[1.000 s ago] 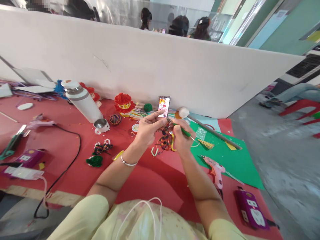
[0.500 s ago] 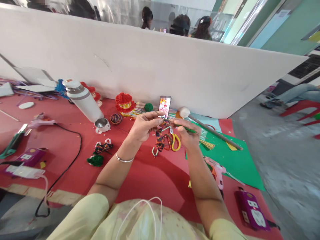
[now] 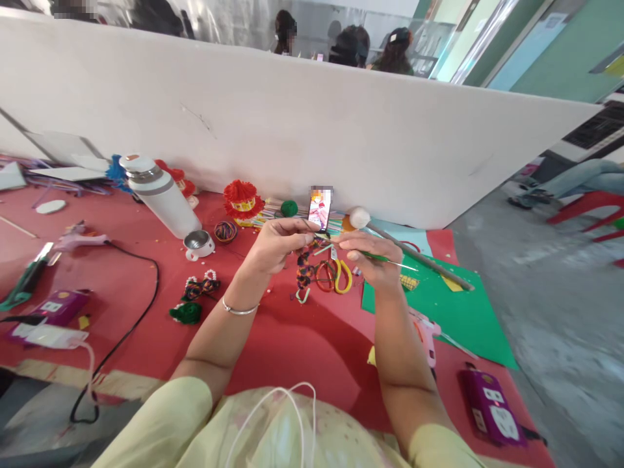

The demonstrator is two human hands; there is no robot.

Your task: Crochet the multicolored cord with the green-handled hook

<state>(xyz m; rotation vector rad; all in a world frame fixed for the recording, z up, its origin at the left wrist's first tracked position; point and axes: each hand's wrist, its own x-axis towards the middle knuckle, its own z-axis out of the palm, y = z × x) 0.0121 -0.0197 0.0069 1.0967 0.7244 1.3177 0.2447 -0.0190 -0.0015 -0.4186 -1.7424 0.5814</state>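
Note:
My left hand [image 3: 279, 246] is closed, thumb against fingers, on a strip of multicoloured crochet work [image 3: 305, 268] that hangs below it. Between the fingers of my right hand [image 3: 374, 255] is a crochet hook [image 3: 374, 256] with a green grip; its thin shaft sticks out to the right. The hook's tip lies close to my left fingertips, too small to make out. Just behind my hands a phone [image 3: 320, 209] leans upright with a picture on its screen. Scissors [image 3: 342, 276] with yellow handles lie under the work, beside a red ring-shaped handle [image 3: 325, 276].
To the left stand a white flask [image 3: 160, 198] and a steel cup [image 3: 199, 243], near a multicoloured yarn ball [image 3: 225, 231]. A pink glue gun [image 3: 426, 335] and purple power box [image 3: 492, 406] lie at right, near a green sheet [image 3: 468, 318]. A white partition [image 3: 292, 123] borders the table.
My right hand has moved slightly right and turned, so the hook's rear shaft now shows. My left hand has shifted a little left with the hanging crochet work.

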